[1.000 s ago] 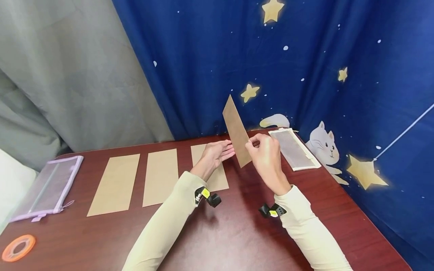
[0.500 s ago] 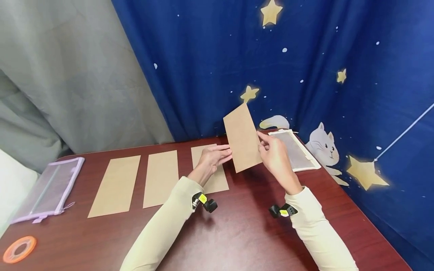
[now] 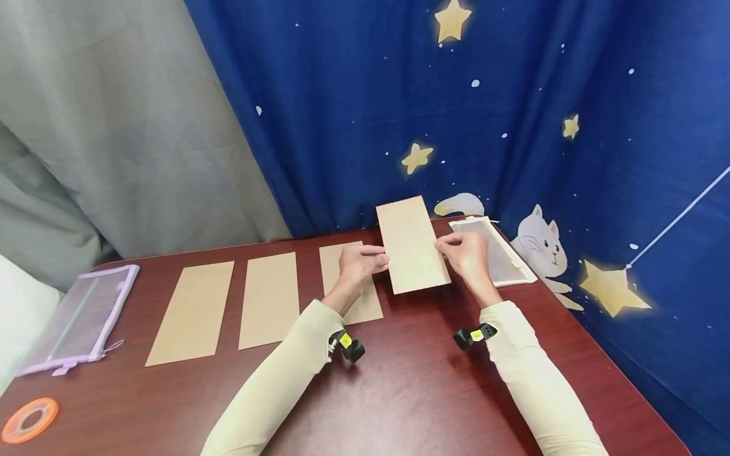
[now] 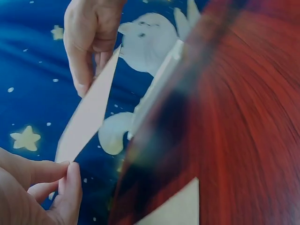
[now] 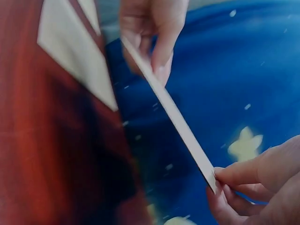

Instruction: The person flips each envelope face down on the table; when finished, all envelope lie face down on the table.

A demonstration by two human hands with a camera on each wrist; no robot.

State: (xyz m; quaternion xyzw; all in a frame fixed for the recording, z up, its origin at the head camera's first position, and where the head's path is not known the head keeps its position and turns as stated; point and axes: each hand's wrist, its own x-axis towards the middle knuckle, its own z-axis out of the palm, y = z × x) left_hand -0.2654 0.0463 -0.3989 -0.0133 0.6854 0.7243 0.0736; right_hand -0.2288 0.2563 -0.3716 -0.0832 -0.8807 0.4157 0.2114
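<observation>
A tan rectangular sheet of stiff-looking paper [image 3: 413, 246] is held up above the back of the table, its broad face tilted toward the head camera. My left hand [image 3: 357, 265] pinches its left long edge between thumb and fingers. On the opposite edge, the right hand [image 3: 467, 254] pinches it the same way. Both wrist views show the sheet [image 4: 89, 112] nearly edge-on between the two hands. Partly behind my left hand and forearm, a matching tan sheet [image 3: 365, 304] lies flat on the table.
Two more tan sheets, one nearer [image 3: 270, 297] and one further left [image 3: 194, 310], lie flat in the row. A lilac-edged mesh zip pouch [image 3: 85, 316] and an orange tape roll [image 3: 31, 420] are far left. A white-edged pouch [image 3: 502, 253] lies back right, against the blue curtain [image 3: 342, 114].
The held sheet has turned from nearly edge-on to facing the head camera and come down lower. My left hand now pinches its left edge; a second ago its fingers were extended beside it.
</observation>
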